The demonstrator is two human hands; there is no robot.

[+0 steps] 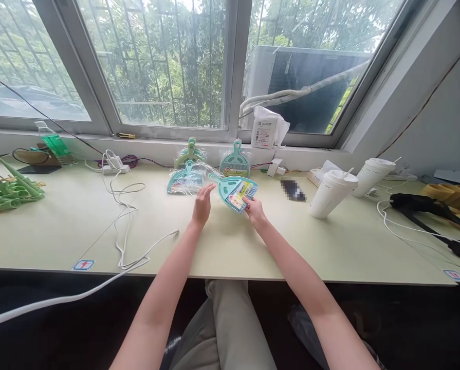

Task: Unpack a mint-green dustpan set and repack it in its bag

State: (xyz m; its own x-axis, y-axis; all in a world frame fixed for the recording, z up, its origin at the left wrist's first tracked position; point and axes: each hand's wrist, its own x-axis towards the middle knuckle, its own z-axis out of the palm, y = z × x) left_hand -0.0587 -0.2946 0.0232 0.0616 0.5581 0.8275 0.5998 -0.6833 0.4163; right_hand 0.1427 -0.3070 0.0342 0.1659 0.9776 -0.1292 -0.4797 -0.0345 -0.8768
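Note:
My right hand (256, 211) grips the wide end of a turquoise dustpan (233, 186) with a brush nested in it and a printed label card. The dustpan is tilted above the table, its handle pointing up and left. My left hand (202, 204) is open beside that handle, fingers stretched out; whether they touch it I cannot tell. Just behind my left hand lies another turquoise dustpan set (185, 180) in clear wrapping. Farther back, a green dustpan set (191, 153) and one more turquoise set (235, 160) lean near the window sill.
White cups with straws (333, 194) and a pixelated dark object (293, 189) are to the right. White cables (125, 231) run across the table on the left, near a power strip (114, 165). Green rolled pieces (12, 190) lie far left. A tissue pack (263, 132) stands on the sill.

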